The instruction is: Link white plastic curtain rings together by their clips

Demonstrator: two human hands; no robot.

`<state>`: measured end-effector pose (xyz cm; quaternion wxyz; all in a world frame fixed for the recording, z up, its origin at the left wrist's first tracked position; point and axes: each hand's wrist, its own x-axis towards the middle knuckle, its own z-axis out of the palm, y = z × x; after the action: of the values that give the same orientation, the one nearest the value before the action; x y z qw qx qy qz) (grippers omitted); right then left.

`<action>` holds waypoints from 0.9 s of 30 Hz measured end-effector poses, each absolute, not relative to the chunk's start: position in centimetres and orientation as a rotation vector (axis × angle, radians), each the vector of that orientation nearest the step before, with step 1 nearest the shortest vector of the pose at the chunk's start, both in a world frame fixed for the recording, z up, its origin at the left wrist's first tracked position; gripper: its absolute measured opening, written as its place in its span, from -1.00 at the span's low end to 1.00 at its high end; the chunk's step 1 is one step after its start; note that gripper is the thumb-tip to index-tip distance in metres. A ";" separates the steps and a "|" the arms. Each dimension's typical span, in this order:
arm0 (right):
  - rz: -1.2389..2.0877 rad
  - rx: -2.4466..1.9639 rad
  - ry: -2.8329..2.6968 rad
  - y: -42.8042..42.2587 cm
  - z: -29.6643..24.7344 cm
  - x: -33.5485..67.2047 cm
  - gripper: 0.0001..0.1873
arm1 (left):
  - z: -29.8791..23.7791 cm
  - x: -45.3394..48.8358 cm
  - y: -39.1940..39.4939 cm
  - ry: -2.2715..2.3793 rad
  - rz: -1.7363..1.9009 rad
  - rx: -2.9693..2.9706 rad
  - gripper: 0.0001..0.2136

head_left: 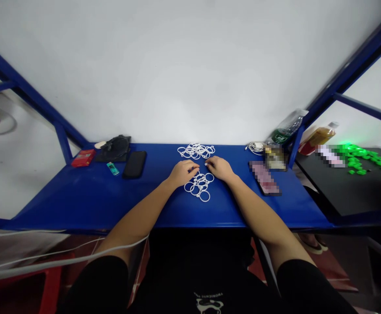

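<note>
Both my hands rest on a blue table, knuckles up, fingers curled down. My left hand and my right hand nearly meet at the fingertips, pinching something small and white between them that I cannot make out. Just in front of them, toward me, lies a cluster of several white plastic rings. Behind the hands, near the wall, lies a second heap of white rings.
On the left of the table lie a black phone, a teal lighter, a red box and a black pouch. On the right lie a phone, a white cable and a bottle. Green caps cover a neighbouring black table.
</note>
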<state>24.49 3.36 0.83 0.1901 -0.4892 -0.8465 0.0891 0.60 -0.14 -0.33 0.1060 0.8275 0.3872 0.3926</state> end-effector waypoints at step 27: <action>0.409 -0.897 -2.079 1.8 1.7 23.0 -0.63 | 0.8 0.7 -0.5 1.304 1.368 2.550 -0.83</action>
<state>23.03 1.81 1.66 0.4081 -0.3558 -0.8249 0.1625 0.66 -0.48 0.78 -0.0164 0.8033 0.4109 0.4308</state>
